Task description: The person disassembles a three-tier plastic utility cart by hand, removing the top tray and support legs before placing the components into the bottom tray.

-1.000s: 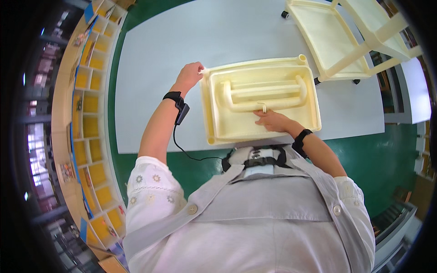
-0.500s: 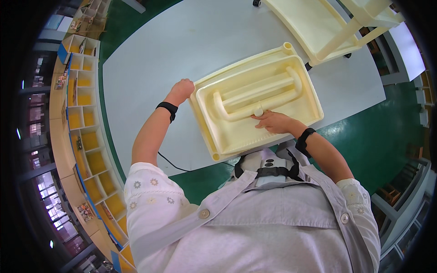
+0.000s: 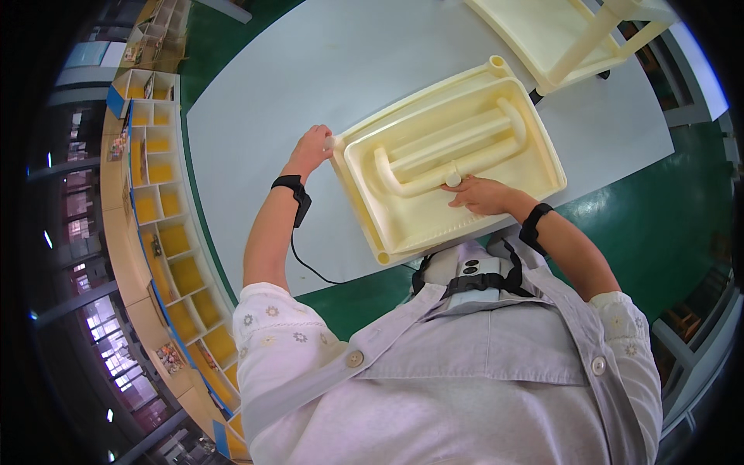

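I read every clock hour from the centre of the cream trolley tray (image 3: 418, 229), as my head feed shows it. The tray lies face up on the pale grey table (image 3: 260, 105), its long side slanting up towards 2 o'clock, between the wearer's two hands. I make out round corner sockets at 1 o'clock and 7 o'clock on its rim.

At 9 o'clock I have the left hand (image 3: 311, 149) at the tray's corner, fingers bunched together against a whitish bit there; I cannot tell whether they are clamped on it. The right hand (image 3: 482, 195) reaches in over the rim from 4 o'clock, its front fingers slightly apart, the foremost at a small cream cap (image 3: 452, 179). I cannot tell from here whether that cap is pinched or only touched.

Inside the tray I see a U-shaped tube handle (image 3: 496, 157), its long run towards 6 o'clock and its arms pointing towards 12, with straight bars (image 3: 449, 141) lying between the arms.

Each wrist wears a black band (image 3: 288, 183), and a thin black cable (image 3: 310, 269) trails at 8 o'clock. At 1 to 2 o'clock, near the tray, a cream trolley (image 3: 535, 27) with dark casters stands on the table. Yellow-backed shelving (image 3: 186, 275) runs along 8 o'clock, beyond green floor (image 3: 620, 225).
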Demonstrator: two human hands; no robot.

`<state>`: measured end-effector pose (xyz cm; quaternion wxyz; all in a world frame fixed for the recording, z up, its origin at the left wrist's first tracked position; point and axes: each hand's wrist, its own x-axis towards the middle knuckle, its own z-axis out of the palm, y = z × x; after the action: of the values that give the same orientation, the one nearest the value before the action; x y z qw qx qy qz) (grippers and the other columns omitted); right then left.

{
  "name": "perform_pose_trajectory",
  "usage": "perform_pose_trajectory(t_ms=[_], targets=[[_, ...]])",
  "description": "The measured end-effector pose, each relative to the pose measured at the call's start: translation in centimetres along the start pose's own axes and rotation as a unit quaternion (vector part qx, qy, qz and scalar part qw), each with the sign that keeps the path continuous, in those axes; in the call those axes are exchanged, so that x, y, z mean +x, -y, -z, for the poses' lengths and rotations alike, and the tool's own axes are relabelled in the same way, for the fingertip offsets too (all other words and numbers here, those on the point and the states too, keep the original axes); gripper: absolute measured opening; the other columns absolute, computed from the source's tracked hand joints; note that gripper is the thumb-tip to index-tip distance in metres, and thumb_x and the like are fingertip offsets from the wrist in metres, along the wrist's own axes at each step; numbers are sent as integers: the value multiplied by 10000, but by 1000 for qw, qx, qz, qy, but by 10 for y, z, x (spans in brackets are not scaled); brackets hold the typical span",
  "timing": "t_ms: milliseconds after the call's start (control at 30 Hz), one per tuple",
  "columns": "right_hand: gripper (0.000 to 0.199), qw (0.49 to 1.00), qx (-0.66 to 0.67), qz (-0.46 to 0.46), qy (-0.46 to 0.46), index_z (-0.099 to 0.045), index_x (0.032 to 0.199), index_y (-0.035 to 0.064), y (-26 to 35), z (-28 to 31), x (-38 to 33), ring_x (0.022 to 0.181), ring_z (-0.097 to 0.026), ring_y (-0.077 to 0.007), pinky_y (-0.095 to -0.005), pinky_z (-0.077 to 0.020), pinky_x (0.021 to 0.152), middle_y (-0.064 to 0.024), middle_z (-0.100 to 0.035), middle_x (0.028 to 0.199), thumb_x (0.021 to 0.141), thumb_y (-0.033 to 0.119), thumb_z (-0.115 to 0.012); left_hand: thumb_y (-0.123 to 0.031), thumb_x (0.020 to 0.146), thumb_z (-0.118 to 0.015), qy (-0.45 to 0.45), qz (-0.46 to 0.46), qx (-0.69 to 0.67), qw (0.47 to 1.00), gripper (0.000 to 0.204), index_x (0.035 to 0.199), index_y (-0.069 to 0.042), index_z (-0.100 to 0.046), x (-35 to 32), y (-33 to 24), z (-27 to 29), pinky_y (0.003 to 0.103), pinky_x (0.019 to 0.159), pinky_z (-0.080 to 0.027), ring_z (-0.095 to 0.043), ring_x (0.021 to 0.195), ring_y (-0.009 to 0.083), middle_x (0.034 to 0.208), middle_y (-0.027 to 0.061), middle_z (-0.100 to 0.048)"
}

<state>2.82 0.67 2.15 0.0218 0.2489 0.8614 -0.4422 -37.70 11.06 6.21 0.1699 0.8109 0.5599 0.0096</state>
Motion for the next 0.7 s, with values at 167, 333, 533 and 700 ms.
perform_pose_trajectory(t_ms=[167, 333, 533, 700], targets=[[360, 1000, 14, 23, -13, -613, 1041, 79, -5, -3, 2, 1130, -432, -287, -456, -248, 1032, -52, -375, 1365, 713, 19, -479, -122, 571, -764, -11, 69, -89, 994, 395, 873, -16, -534, 3, 1, 1, 340, 694, -471, -560, 769, 241, 842, 112, -559], [380, 1000, 0, -4, 0, -625, 1051, 94, -1, -3, 4, 1189, -403, -260, -441, -239, 1044, -41, -363, 1375, 716, 20, -460, -140, 527, -805, -8, 120, -85, 989, 404, 806, -9, -544, 7, 5, 0, 312, 640, -468, -564, 700, 222, 749, 101, -584], [378, 1000, 16, -13, 7, -621, 1056, 94, -2, -1, 4, 1209, -386, -260, -451, -221, 1057, -35, -360, 1377, 722, 24, -458, -154, 531, -805, 37, 121, -69, 989, 387, 776, -7, -543, 17, 1, 7, 298, 586, -457, -533, 626, 190, 704, 89, -578], [376, 1000, 23, -13, 4, -619, 1058, 102, -3, -2, 3, 1218, -379, -251, -452, -225, 1055, -25, -361, 1376, 726, 25, -459, -159, 517, -788, 77, 124, -102, 984, 363, 724, -18, -526, 21, 5, 10, 289, 539, -443, -495, 590, 155, 668, 60, -545]])
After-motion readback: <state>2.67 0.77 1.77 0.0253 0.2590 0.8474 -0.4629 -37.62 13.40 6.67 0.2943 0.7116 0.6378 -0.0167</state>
